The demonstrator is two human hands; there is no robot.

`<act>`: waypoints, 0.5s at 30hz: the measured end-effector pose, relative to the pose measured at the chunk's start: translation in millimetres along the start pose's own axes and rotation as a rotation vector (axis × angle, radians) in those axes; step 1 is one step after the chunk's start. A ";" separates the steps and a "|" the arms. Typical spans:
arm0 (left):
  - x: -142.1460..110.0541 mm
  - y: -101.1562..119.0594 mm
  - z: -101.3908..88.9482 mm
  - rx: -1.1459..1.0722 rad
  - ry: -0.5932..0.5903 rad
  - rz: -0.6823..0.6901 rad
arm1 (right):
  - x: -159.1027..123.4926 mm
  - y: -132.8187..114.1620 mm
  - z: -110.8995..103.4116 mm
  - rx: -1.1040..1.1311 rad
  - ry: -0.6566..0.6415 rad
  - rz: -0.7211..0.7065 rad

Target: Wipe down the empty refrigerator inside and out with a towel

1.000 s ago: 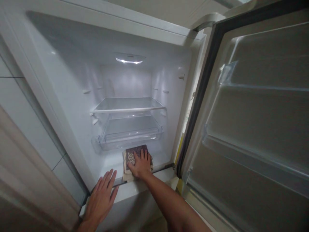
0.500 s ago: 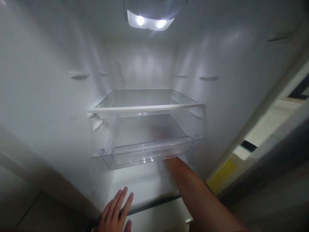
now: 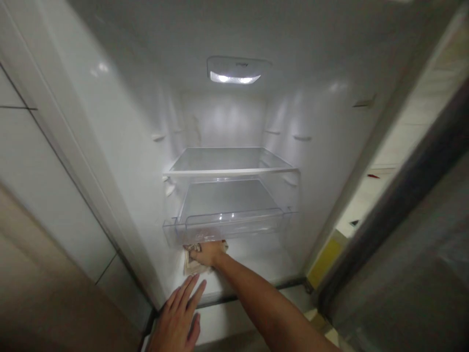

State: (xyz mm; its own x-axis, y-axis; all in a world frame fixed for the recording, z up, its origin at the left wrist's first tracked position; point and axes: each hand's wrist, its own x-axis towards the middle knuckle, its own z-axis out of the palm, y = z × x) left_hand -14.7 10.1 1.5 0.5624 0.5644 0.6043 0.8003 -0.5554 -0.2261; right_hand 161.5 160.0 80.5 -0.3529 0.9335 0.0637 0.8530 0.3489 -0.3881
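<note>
My right hand (image 3: 209, 253) reaches into the bottom of a fridge and presses on a beige cloth (image 3: 192, 267) with a brown pattern. The cloth lies on the white fridge floor (image 3: 256, 259) toward the left, below the clear drawer (image 3: 234, 225). Part of the fingers and of the cloth is hidden behind the drawer's front. My left hand (image 3: 178, 313) is open, its fingers stretched out, near the front edge of the fridge floor and just in front of the cloth. It holds nothing.
Above the drawer sits a glass shelf (image 3: 230, 161) with a white front rim. A lit lamp (image 3: 234, 77) is on the ceiling of the fridge. The dark-edged door (image 3: 403, 244) stands open on the right, and a tiled wall (image 3: 54, 161) is at the left.
My right hand has moved left and toward me, bringing the cloth into sight from under the drawer. The view has drawn back. My left hand stays open near the front edge.
</note>
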 end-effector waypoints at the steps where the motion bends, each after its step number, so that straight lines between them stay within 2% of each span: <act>1: -1.1 -0.4 1.7 -0.002 0.020 -0.002 | -12.9 0.8 -5.6 -0.003 0.012 -0.012; 4: -2.4 -0.7 3.8 -0.002 0.057 0.011 | -53.6 13.6 -19.1 -0.021 0.057 0.021; 9: 3.6 2.5 -2.2 -0.041 0.036 0.009 | -106.6 58.1 -41.7 -0.050 0.172 0.214; 12: 7.2 5.6 -0.2 -0.057 0.069 -0.019 | -121.5 87.0 -55.0 -0.065 0.245 0.362; 15: 6.8 7.6 6.4 -0.071 0.090 -0.047 | -122.3 110.0 -63.4 -0.088 0.310 0.509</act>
State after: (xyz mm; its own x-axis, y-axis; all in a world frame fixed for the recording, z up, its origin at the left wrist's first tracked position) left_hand -3.4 13.7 -0.9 0.5008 0.5354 0.6801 0.8070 -0.5730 -0.1431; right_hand 322.9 89.4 88.3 0.2251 0.9611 0.1598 0.9186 -0.1546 -0.3638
